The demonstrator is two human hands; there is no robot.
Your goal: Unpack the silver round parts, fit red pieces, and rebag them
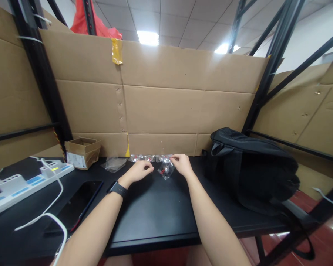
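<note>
Several small clear plastic packets with red bits inside lie in a row along the back of the black table, against the cardboard. One more clear packet with a red item shows in front of the row, between my hands. My right hand pinches at the upper right edge of that packet, thumb and forefinger together. To the left, my left hand is curled just in front of the row, its thumb and forefinger close together; whether anything small is between them is hidden. A dark watch is on my left wrist.
An open cardboard box and a flat clear bag are at the back left. Nearer are a phone, a white power strip and white cables. A black backpack fills the right side. Cardboard walls enclose the table.
</note>
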